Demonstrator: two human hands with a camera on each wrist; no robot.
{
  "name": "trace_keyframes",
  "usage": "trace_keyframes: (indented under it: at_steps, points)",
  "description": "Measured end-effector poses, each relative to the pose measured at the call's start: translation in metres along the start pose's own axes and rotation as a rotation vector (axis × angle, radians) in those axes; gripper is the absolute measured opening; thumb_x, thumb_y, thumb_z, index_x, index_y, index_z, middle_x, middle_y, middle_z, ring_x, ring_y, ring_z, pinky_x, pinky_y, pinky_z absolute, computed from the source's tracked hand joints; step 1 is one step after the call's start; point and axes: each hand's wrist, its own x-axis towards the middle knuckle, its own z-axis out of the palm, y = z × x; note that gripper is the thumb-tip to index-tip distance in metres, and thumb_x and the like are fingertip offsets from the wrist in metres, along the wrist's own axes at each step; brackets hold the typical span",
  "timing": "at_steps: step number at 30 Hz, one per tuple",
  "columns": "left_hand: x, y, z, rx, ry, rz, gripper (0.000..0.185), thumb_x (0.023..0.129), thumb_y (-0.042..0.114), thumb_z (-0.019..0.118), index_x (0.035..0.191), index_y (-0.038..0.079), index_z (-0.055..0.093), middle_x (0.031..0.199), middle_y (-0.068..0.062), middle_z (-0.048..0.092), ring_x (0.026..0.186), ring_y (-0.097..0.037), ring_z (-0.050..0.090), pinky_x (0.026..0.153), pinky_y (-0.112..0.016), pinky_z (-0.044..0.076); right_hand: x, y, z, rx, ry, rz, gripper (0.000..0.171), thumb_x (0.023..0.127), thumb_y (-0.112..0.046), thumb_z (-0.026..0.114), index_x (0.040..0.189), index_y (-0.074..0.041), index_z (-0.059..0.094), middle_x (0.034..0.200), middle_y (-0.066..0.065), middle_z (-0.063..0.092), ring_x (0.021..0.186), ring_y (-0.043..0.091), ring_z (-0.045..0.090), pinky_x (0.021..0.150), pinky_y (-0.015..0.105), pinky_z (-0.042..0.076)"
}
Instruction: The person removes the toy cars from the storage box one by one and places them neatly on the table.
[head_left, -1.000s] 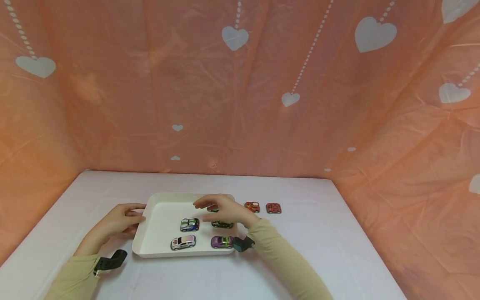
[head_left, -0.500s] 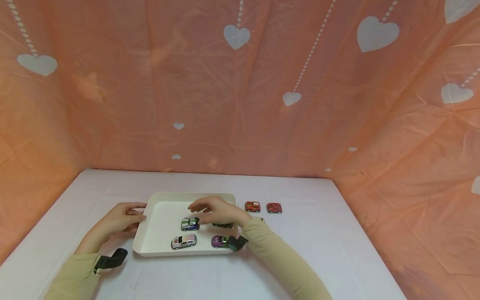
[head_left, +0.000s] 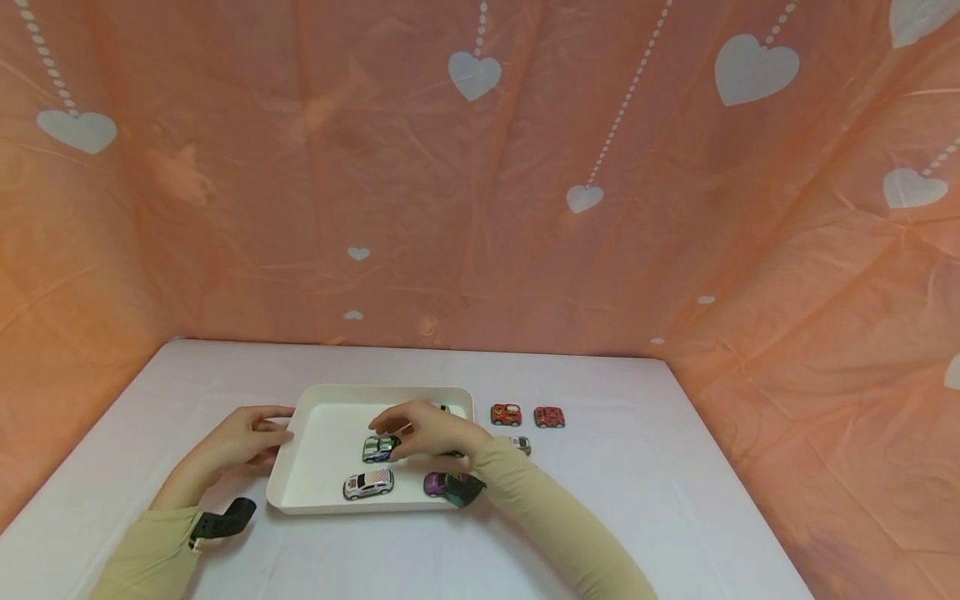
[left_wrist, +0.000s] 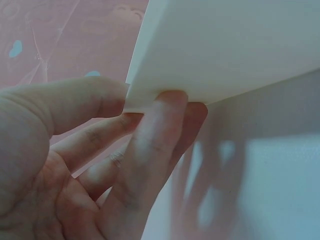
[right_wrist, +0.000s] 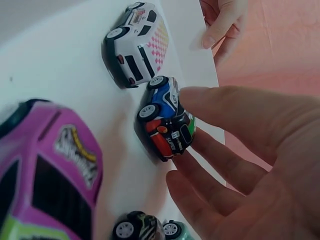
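Over white cloth (head_left: 675, 500), right hand (head_left: 427, 429) has reached the green-blue car (head_left: 378, 449).

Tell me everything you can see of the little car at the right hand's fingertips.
The toy car is blue, black, red, green and white, glossy like painted metal or plastic, with lettering and dark, pale-centred wheels. It stands upright in the white tray. The right hand curves around it; whether it is gripping is unclear.

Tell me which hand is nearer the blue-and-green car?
Right: the right hand is at the blue-and-green car; the left hand, farther away, holds the tray by its left edge.
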Motion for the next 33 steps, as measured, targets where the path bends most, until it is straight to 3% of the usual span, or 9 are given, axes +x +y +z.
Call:
trace_keyframes:
  at_steps: [14, 33]
  points:
    - [0.001, 0.000, 0.000, -0.005, 0.005, 0.007, 0.054, 0.089, 0.006, 0.063, 0.134, -0.015, 0.041, 0.107, -0.027, 0.063, 0.071, -0.020, 0.064, 0.059, -0.033, 0.054, 0.009, -0.002, 0.002, -0.026, -0.025, 0.076, 0.050, 0.079, -0.001, 0.076, 0.126, -0.004, 0.060, 0.118, 0.003, 0.064, 0.103, 0.004, 0.057, 0.087, 0.016, 0.043]
    - [0.001, -0.001, -0.001, 0.004, -0.001, 0.017, 0.055, 0.090, 0.007, 0.063, 0.134, -0.016, 0.040, 0.107, -0.027, 0.064, 0.074, -0.020, 0.064, 0.060, -0.034, 0.054, 0.014, -0.002, 0.005, -0.102, -0.006, 0.121, 0.044, 0.075, 0.002, 0.078, 0.116, -0.010, 0.066, 0.097, -0.007, 0.064, 0.086, 0.001, 0.055, 0.077, 0.015, 0.044]
